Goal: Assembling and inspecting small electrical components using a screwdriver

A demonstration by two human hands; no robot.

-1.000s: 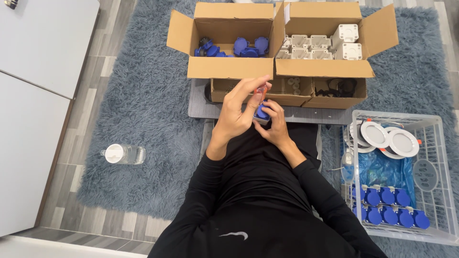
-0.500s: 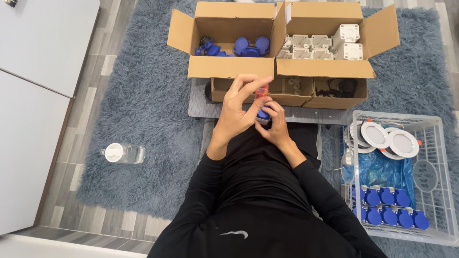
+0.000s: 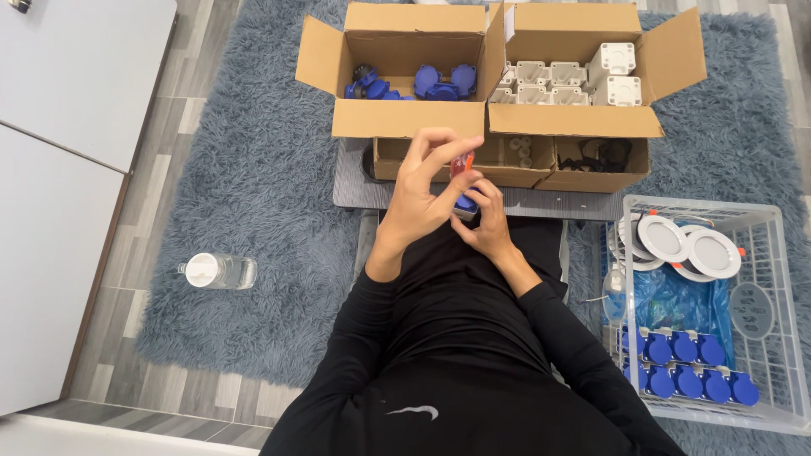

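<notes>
While both hands meet at the centre of the frame, just above the person's lap, they work on one small piece together. The right hand [image 3: 488, 226] cups a small blue part [image 3: 465, 203] from below, fingers closed round it, seemingly to keep it steady. The left hand [image 3: 427, 192] comes over the top, thumb and forefinger pinched on a small red-orange piece [image 3: 461, 163] that stands just above the blue part, touching or nearly so; the other fingers fan out, probably to keep the view open. So the blue part lies in the right palm, directly under the left fingertips.

Supplies sit within reach, which likely explains the layout. Across the top of the frame an open cardboard box [image 3: 397, 118] holds more blue parts, and beside it a second box [image 3: 583, 122] holds white housings. At lower right a white wire basket [image 3: 781, 279] carries round white lamps and a row of blue parts. A clear water bottle [image 3: 218, 271] lies on the grey rug [image 3: 245, 194] at left.
</notes>
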